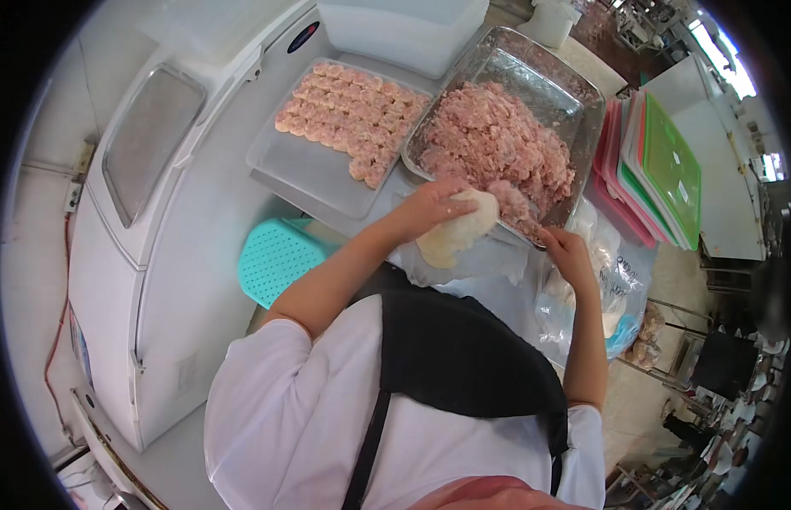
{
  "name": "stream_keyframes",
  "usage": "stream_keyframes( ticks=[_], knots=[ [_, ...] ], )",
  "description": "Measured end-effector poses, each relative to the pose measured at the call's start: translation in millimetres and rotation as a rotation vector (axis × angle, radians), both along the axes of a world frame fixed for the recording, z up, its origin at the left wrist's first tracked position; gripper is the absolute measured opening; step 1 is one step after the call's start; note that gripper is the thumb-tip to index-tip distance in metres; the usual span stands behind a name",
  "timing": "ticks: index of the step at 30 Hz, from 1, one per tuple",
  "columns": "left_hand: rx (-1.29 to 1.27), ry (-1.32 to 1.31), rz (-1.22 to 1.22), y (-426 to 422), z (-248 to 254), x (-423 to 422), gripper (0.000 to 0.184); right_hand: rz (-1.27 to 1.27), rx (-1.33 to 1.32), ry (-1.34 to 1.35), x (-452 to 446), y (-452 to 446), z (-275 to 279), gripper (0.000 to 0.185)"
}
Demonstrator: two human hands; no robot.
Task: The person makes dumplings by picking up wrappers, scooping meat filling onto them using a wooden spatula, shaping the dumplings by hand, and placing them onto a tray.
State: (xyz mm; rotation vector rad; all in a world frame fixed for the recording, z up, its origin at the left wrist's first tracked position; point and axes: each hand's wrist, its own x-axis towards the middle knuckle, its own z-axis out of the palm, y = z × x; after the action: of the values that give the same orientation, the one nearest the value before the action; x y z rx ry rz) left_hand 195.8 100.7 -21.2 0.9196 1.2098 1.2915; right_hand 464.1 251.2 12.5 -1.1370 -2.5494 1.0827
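Observation:
My left hand holds a stack of round, pale dough wrappers near the front edge of the metal tray. Some wrappers droop below the fingers. My right hand is closed on the handle of a utensil, whose end is at a clump of pink minced meat. A large mound of the same meat fills much of the metal tray. To the left, rows of small filled dumplings sit in a translucent plastic tray.
A turquoise perforated basket is below the plastic tray. Plastic bags lie right of my right hand. Stacked coloured lids stand at the right. A white container is behind the trays, with a white freezer at left.

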Motion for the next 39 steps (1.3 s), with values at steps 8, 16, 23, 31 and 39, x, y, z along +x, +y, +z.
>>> stream_keyframes(
  ticks=[8,16,23,31,39],
  knots=[
    [0.558,0.607,-0.154,41,26,-28,0.04,-0.481,-0.303,0.463,-44,-32,37,0.038],
    [0.073,-0.726,0.232,77,47,-8,0.033,-0.474,-0.427,0.646,-74,-54,45,0.039],
    [0.286,-1.329,-0.005,97,35,-8,0.031,-0.275,0.101,0.284,-79,-49,7,0.027],
    [0.026,-1.137,0.342,95,47,-12,0.055,-0.103,0.563,-0.129,-74,-78,81,0.027],
    [0.019,-1.055,0.328,84,88,14,0.053,0.002,0.6,-0.116,-55,-71,107,0.03]
  ],
)
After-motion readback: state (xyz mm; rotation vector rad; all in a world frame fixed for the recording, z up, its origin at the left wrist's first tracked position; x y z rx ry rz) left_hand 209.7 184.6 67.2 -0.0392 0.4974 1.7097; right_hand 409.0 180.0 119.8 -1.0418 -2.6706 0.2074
